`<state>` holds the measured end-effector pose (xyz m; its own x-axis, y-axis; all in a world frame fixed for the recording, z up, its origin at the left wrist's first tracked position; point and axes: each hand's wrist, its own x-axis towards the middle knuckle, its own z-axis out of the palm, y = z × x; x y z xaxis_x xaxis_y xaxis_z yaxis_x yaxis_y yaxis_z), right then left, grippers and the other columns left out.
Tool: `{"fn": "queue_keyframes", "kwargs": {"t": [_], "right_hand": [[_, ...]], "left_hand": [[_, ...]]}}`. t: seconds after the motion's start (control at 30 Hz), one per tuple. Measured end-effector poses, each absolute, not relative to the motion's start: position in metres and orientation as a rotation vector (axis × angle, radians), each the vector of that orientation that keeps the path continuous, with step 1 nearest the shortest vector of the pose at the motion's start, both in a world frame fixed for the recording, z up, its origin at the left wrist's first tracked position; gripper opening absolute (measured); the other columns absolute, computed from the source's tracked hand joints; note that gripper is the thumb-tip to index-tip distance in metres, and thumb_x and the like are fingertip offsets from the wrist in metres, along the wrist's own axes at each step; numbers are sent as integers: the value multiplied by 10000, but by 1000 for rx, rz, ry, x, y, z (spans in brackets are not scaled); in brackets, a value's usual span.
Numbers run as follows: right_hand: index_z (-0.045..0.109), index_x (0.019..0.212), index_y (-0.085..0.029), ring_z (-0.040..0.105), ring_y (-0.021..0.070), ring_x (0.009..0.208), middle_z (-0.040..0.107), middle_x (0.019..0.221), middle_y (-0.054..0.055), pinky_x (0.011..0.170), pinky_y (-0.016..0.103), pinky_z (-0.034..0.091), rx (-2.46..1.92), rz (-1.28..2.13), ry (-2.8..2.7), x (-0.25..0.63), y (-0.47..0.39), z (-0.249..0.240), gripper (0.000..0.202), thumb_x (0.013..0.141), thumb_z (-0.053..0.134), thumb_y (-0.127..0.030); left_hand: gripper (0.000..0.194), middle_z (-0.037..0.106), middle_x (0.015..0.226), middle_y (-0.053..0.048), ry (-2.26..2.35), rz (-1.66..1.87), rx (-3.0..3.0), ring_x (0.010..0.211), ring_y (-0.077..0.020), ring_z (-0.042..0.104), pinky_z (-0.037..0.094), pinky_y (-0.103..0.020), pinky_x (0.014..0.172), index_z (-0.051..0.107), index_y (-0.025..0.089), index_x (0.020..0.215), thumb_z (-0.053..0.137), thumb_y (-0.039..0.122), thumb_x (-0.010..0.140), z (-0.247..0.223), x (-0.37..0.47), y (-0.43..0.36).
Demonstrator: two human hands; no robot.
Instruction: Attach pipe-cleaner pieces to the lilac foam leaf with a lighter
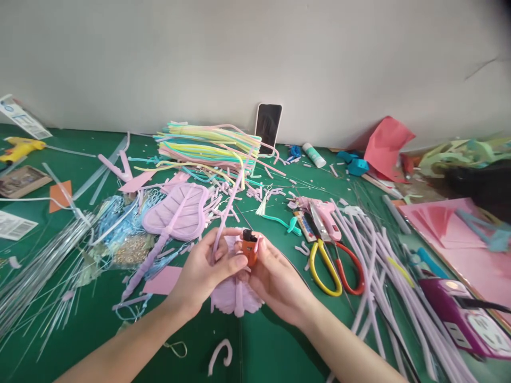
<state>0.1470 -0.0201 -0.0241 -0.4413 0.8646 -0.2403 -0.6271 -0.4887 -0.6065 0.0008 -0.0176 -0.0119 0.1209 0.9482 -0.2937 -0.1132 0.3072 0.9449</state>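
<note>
Orange lighter point(249, 253) gripped upright by fingers of right hand point(277, 282), black end up; lilac strip point(230, 207) pinched by fingers of left hand point(207, 268), long axis slanted up-right.

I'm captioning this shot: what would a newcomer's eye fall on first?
Likely the orange lighter at the centre, between the left hand and right hand. Behind, near the wall, lies a bundle of pastel pipe cleaners with a smartphone beside it. To the right, scissors with one yellow and one red handle stand out on the green table.
</note>
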Motion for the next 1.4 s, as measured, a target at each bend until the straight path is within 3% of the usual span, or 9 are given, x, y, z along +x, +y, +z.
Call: {"fn": "queue_keyframes", "kwargs": {"t": [0.13, 0.23, 0.5, 0.83, 0.97, 1.07, 1.2, 1.4], "right_hand": [[625, 1028, -265, 594, 164, 855, 647, 946, 37, 752, 283, 474, -632, 1996, -562, 141, -24, -26, 249, 853, 602, -439], [610, 1038, -276, 596, 169, 874, 637, 955, 32, 775, 298, 487, -617, 1975, -546, 138, -27, -25, 228, 871, 577, -427], [661, 984, -218, 596, 155, 839, 636, 887, 45, 813, 288, 480, -606, 1992, -596, 139, -25, -21, 329, 904, 495, -491], [681, 874, -184, 567, 125, 714, 636, 800, 29, 697, 240, 477, -738, 1993, -582, 140, -22, -22, 381, 843, 561, -544], [687, 911, -201, 584, 137, 735, 659, 837, 39, 673, 251, 463, -735, 1961, -661, 139, -23, -22, 375, 877, 516, -533], [677, 1047, -234, 597, 159, 786, 673, 939, 53, 665, 272, 459, -776, 1915, -761, 139, -25, -23, 379, 903, 476, -520], [665, 1139, -264, 582, 171, 848, 665, 1045, 56, 723, 302, 461, -999, 1714, -851, 148, -23, -24, 405, 873, 521, -533], [678, 1137, -252, 444, 88, 568, 566, 650, -31, 554, 245, 387, -1118, 1433, -876, 172, -14, -24, 364, 815, 656, -419]], "left_hand": [[334, 492, 733, 34, 1217, 934, 951, 689, -118, 483, 430, -221, 614, 603, 199, 858, 795, 376, 649, -11, 7, -18], [322, 527, 764, 26, 1216, 945, 982, 725, -124, 503, 436, -222, 644, 603, 195, 860, 790, 363, 659, -9, 9, -18], [368, 320, 566, 88, 1274, 940, 992, 528, -64, 350, 386, -195, 506, 498, 175, 636, 828, 330, 582, -10, 9, -17], [387, 347, 552, 83, 1291, 895, 973, 500, -83, 449, 427, -217, 486, 447, 180, 589, 822, 268, 550, -10, 10, -16], [362, 336, 508, 101, 1232, 898, 921, 450, -68, 424, 401, -202, 454, 473, 176, 592, 822, 256, 536, -9, 10, -14], [285, 351, 513, 100, 1217, 915, 921, 467, -69, 417, 384, -192, 456, 569, 163, 664, 813, 246, 543, -9, 10, -13], [266, 266, 524, 108, 1282, 958, 1019, 490, -48, 313, 320, -170, 472, 599, 159, 671, 821, 248, 553, -10, 8, -12], [313, 228, 566, 100, 1339, 897, 1143, 527, -62, 277, 314, -194, 522, 661, 170, 796, 801, 390, 622, -17, 2, -11]]}}
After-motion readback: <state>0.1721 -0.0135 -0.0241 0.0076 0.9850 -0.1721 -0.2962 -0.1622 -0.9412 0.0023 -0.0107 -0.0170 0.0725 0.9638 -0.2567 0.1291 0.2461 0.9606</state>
